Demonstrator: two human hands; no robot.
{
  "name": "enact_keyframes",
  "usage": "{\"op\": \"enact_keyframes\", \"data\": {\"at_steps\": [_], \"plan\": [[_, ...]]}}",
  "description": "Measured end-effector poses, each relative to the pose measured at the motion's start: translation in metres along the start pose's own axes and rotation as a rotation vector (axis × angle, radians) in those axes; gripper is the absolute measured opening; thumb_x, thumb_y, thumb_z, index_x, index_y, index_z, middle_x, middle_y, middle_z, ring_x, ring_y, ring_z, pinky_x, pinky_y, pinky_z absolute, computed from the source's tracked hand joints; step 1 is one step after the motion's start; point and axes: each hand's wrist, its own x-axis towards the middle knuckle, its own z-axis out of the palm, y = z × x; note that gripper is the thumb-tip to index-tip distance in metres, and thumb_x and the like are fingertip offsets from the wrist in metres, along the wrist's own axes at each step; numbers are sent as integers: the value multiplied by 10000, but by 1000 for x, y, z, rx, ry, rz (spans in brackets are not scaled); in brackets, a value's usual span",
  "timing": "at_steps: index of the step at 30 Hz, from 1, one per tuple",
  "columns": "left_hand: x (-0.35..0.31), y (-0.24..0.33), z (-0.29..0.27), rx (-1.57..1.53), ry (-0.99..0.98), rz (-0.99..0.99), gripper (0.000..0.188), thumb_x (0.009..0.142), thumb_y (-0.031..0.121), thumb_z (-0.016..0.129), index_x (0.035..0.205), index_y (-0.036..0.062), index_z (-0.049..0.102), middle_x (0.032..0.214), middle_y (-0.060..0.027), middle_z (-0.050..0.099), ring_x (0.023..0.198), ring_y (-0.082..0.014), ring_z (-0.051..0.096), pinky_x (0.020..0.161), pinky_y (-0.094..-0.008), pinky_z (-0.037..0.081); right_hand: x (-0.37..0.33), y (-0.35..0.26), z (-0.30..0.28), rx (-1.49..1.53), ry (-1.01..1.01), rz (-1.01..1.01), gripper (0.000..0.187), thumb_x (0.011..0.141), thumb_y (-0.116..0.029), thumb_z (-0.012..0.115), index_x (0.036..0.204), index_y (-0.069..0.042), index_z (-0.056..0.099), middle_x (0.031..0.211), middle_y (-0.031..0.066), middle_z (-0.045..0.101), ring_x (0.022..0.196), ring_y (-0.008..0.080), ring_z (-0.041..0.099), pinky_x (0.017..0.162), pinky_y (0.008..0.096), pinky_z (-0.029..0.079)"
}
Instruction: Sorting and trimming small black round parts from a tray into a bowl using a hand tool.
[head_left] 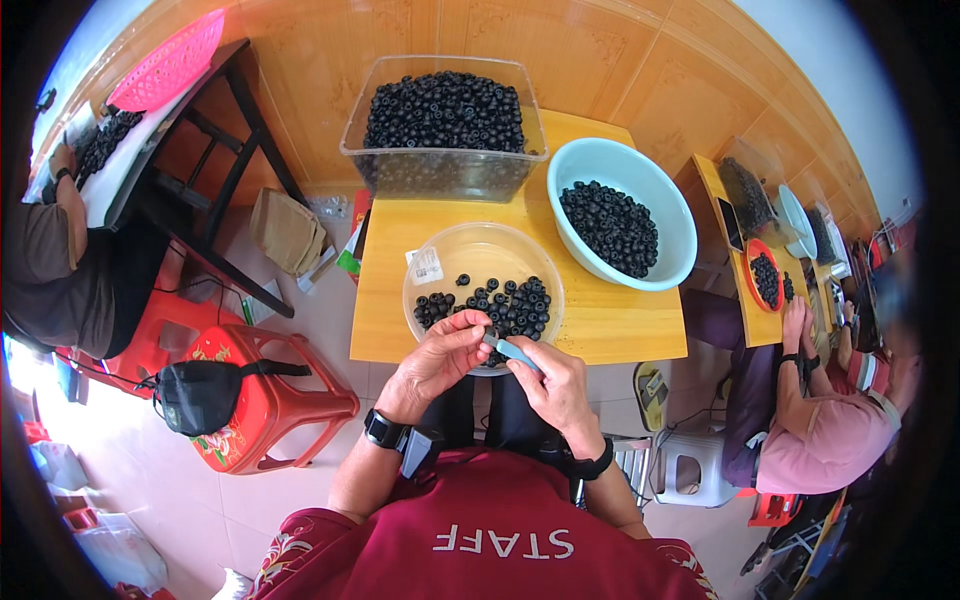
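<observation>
My right hand point(556, 388) is closed around a small knife with a light-blue handle point(517, 352), its grey tip pointing to my left fingers. My left hand point(442, 358) pinches at that tip; what sits between its fingertips is mostly hidden and too small to make out. Both hands are over the near rim of a shallow round clear tub point(425, 240). Inside it lie loose small black ring-shaped parts point(520, 305), each with a hole, mostly toward the near and right side.
A clear rectangular bin point(440, 170) heaped with black parts stands at the back of the yellow table point(625, 335). Right of it is a light-blue basin point(672, 225) with more. A red stool point(245, 400) is at left. People sit at tables on both sides.
</observation>
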Motion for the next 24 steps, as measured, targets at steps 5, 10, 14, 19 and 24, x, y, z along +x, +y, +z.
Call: {"op": "enact_keyframes", "data": {"at_steps": [5, 10, 14, 19, 24], "plan": [[-2, 1, 1, -14, -1, -11, 165, 869, 72, 597, 1026, 31, 572, 938, -77, 601, 782, -120, 590, 709, -212, 512, 1, -2, 0, 8, 1, -15, 197, 812, -141, 646, 1001, -87, 629, 659, 77, 574, 512, 204, 554, 477, 316, 434], [-3, 1, 1, -46, -26, -7, 158, 869, 69, 598, 1017, 18, 578, 930, -82, 610, 747, -121, 591, 679, -212, 511, 4, 1, 2, 32, -4, -20, 198, 814, -138, 642, 1006, -91, 631, 676, 80, 583, 524, 213, 564, 482, 322, 439], [-4, 2, -3, -58, 36, 17, 153, 862, 54, 603, 1010, 12, 590, 929, -97, 622, 724, -125, 588, 659, -215, 510, 7, 7, 10, 52, 6, -39, 198, 814, -133, 638, 1009, -96, 634, 693, 83, 595, 536, 225, 570, 490, 330, 444], [-8, 3, -11, -115, 84, 39, 151, 858, 46, 606, 1005, 9, 593, 925, -100, 614, 718, -142, 580, 660, -215, 507, 10, 5, 18, 83, -3, -30, 188, 821, -138, 633, 1005, -99, 639, 707, 94, 606, 565, 245, 589, 507, 337, 457], [-20, 7, 0, -208, -142, -22, 184, 817, 37, 647, 987, 0, 584, 937, -106, 573, 764, -158, 563, 672, -217, 500, 16, 32, 13, -35, -5, 266, 200, 838, -170, 617, 1003, -62, 648, 772, 161, 643, 679, 337, 630, 578, 387, 483]]}}
